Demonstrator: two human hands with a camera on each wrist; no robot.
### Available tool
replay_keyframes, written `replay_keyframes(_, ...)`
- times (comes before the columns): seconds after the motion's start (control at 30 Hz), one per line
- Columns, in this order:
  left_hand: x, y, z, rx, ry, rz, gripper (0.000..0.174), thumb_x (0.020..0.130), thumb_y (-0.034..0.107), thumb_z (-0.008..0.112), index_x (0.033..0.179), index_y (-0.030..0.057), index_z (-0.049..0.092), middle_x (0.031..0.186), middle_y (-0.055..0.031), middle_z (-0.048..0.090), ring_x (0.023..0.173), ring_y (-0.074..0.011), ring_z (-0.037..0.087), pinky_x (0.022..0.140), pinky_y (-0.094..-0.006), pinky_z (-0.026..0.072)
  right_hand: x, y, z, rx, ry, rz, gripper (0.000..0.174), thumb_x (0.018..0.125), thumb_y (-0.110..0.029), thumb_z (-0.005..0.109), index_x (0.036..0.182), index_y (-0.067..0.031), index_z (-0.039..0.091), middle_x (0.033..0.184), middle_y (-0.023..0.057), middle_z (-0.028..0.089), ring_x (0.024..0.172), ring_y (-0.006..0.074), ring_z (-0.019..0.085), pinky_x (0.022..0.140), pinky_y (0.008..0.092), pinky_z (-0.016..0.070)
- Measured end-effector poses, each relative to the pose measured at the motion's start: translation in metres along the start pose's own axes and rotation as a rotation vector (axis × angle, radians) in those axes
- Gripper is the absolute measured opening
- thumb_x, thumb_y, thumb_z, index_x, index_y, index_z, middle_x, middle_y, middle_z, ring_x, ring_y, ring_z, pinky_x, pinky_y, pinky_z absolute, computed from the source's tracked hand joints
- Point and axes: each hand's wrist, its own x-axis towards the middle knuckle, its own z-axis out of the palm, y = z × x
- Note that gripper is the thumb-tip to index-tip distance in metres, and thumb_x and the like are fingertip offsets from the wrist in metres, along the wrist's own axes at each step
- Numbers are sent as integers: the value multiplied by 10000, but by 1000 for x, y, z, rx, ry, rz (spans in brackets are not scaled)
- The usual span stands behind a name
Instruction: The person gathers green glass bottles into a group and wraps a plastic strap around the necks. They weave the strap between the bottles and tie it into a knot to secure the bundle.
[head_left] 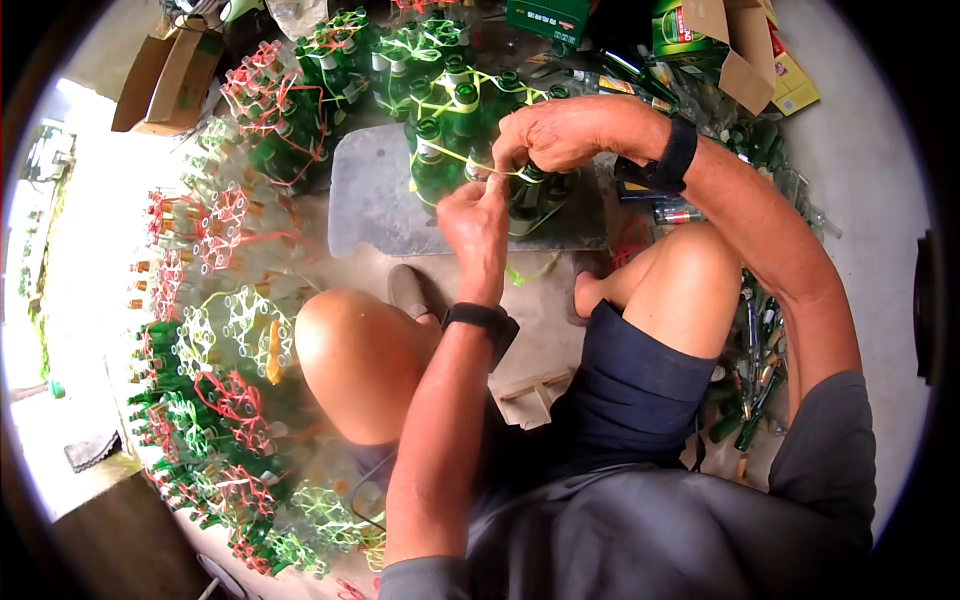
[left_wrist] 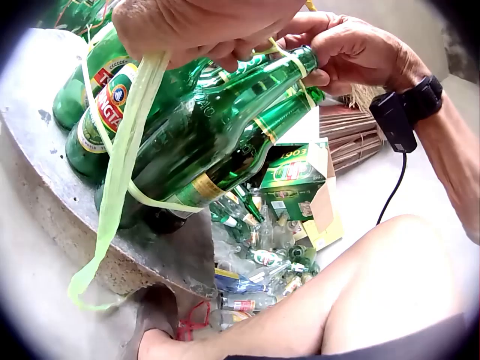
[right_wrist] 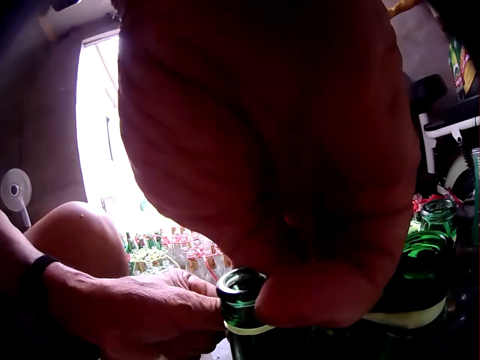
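A cluster of green glass bottles (head_left: 440, 150) stands on a grey stone slab (head_left: 370, 200) in front of my knees. A pale green plastic string (left_wrist: 120, 165) is looped round the bottles (left_wrist: 202, 127) and their necks. My left hand (head_left: 478, 215) reaches up to the necks and pinches the string, its fingers curled at the bundle's near side (left_wrist: 202, 26). My right hand (head_left: 555, 130) comes from the far side and curls over a bottle neck (right_wrist: 241, 296), where the string crosses (left_wrist: 352, 49). The right wrist view is mostly filled by that hand (right_wrist: 262, 150).
Several tied bottle bundles with red and green string (head_left: 230, 330) ring the left side and the back. Loose bottles (head_left: 750, 370) lie on the floor at right. Cardboard boxes (head_left: 165, 75) sit at the back, and a green carton (left_wrist: 296, 176) lies beyond the slab (left_wrist: 67, 187).
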Motion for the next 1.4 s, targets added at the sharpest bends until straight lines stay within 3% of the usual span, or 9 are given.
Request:
replay_keyframes(0.27,-1,0,0,5,-30,11,421,922,325,770,674,-1,671,608,68,525,549,-36,395,497,-260,289,-25,-30,6,-550,239,-131,260,809,1,616,1042,-91,688,983,146,608,926,400,651,770,508,514)
replay_keyframes(0.33,-1,2,1,2,-32,19,436,927,324,762,648,11,645,598,70,512,544,-35,385,494,-263,281,-28,-29,9,-623,301,-172,224,817,-15,622,1020,-94,676,970,136,603,925,379,654,779,504,510)
replay_keyframes(0.4,0,3,1,55,-46,36,485,935,325,720,640,-47,619,527,-38,477,542,-122,433,519,-368,388,-33,-29,10,-698,367,-213,189,825,-31,627,998,-96,664,958,126,599,924,358,656,788,499,506)
replay_keyframes(0.47,-1,2,1,11,-68,42,469,944,324,724,632,-6,607,563,20,479,545,-77,390,507,-319,324,-40,-30,8,-750,403,-238,174,835,-39,621,997,-91,657,950,115,602,934,334,652,830,477,500)
replay_keyframes(0.6,-8,12,-1,-83,-128,45,447,963,329,720,651,30,607,625,81,491,567,-31,350,510,-262,267,-42,-25,6,-763,426,-252,156,843,-48,623,993,-85,647,936,99,601,950,316,640,885,449,486)
replay_keyframes(0.8,-11,21,-1,-105,-184,56,388,987,304,705,738,8,668,666,84,515,597,-23,378,528,-244,284,-37,-17,-18,-762,421,-208,114,792,-133,699,804,-32,649,726,172,665,781,418,680,672,513,548)
replay_keyframes(1.13,-10,18,7,-178,-207,99,318,999,267,704,942,-43,746,711,82,553,618,-9,422,540,-220,310,-43,-9,-29,-761,475,-133,161,764,-179,675,690,-45,624,608,162,600,674,403,647,585,502,484)
replay_keyframes(1.2,-8,17,6,-138,-203,133,309,1001,256,703,973,-48,748,717,81,560,622,-10,430,542,-217,313,-42,-11,-28,-709,470,-85,152,666,-167,653,689,-17,646,663,202,638,705,432,661,605,518,508)
replay_keyframes(1.4,-11,19,6,-119,-226,115,298,1008,236,689,1004,-59,739,749,70,576,650,-20,451,565,-219,346,-38,3,-30,-729,529,-101,188,771,-202,680,688,-42,628,639,167,639,669,408,657,596,504,496)
